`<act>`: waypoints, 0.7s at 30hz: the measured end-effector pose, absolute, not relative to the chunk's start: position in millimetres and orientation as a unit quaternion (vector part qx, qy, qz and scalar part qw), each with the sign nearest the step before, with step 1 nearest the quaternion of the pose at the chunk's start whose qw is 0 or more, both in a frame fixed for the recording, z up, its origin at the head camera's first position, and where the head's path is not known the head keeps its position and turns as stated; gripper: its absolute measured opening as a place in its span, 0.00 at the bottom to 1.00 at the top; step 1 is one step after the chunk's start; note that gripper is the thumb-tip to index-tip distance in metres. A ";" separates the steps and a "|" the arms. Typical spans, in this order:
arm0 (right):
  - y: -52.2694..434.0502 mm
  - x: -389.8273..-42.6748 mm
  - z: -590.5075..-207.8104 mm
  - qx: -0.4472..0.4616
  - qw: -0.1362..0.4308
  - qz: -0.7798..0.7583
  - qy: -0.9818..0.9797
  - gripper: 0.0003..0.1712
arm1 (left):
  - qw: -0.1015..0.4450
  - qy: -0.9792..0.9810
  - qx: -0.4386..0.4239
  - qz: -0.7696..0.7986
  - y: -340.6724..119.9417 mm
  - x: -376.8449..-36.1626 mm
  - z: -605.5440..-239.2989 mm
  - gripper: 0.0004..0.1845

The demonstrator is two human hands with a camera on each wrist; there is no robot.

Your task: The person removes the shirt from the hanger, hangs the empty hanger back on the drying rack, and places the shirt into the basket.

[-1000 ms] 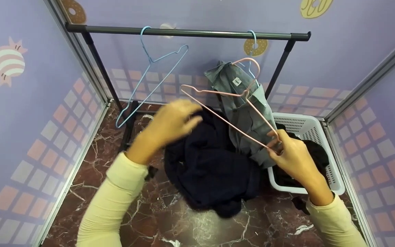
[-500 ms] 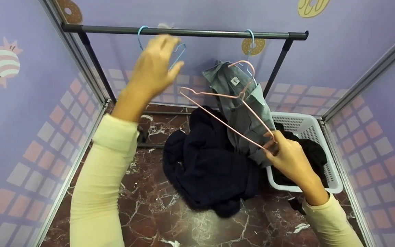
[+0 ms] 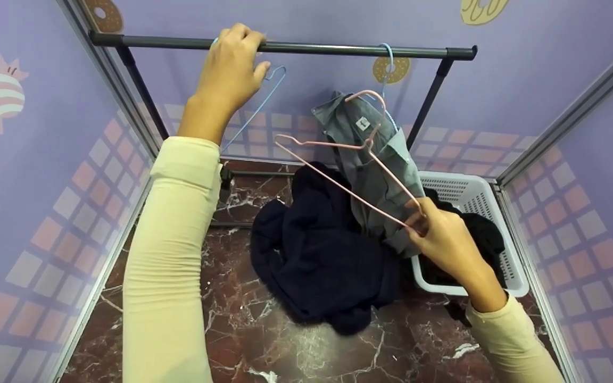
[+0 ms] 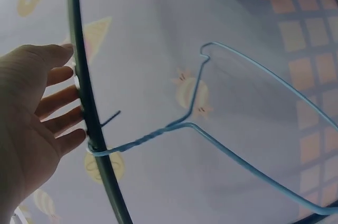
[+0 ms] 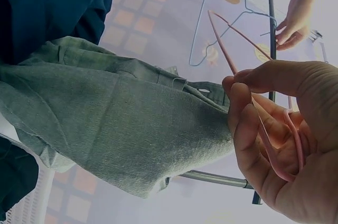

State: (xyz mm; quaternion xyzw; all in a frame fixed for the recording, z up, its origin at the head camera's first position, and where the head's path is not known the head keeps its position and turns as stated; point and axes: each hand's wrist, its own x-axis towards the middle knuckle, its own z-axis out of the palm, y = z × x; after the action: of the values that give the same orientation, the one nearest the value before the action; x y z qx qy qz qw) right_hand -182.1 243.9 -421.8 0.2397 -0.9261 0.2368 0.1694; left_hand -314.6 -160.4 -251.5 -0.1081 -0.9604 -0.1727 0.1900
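Head cam: left hand [image 3: 230,66] up at dark metal rail [image 3: 338,50], fingers straight, laid against the bar right by hook of light-blue wire hanger [image 3: 256,114]. Left wrist cam confirms: fingers [image 4: 60,121] flat behind rail, not wrapped round hanger hook. Right hand [image 3: 439,242] lower and to the right, well apart from left, pinching corner of pink wire hanger [image 3: 349,183]. Grey-green shirt [image 3: 373,165] hangs just behind pink hanger. Dark navy garment [image 3: 317,255] sits below, betw. both arms. White plastic laundry basket [image 3: 490,199] just beyond right hand.
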 end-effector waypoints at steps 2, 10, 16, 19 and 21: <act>241.8 -183.7 -420.5 0.239 0.167 0.237 -0.927 0.24 | 0.192 -0.963 -0.105 -0.160 -161.3 -318.0 -253.7 0.24; 227.9 -189.4 -412.1 0.243 0.166 0.242 -0.925 0.21 | 0.227 -0.961 -0.076 -0.138 -163.4 -331.8 -258.3 0.17; 213.7 -185.4 -405.8 0.238 0.179 0.237 -0.925 0.22 | 0.247 -0.951 -0.068 -0.175 -163.9 -336.0 -260.4 0.15; 205.7 -185.9 -400.5 0.233 0.182 0.237 -0.925 0.23 | 0.251 -0.947 -0.069 -0.190 -164.3 -336.3 -259.7 0.15; 199.1 -187.6 -395.5 0.231 0.182 0.237 -0.926 0.23 | 0.255 -0.945 -0.069 -0.195 -164.7 -336.3 -259.8 0.15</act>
State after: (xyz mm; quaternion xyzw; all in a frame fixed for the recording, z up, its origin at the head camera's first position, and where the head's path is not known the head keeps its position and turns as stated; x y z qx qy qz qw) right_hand -187.6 199.1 -395.5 0.2307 -0.9261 0.2365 0.1821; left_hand -336.3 -164.7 -259.8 -0.0689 -0.9446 -0.1950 0.2551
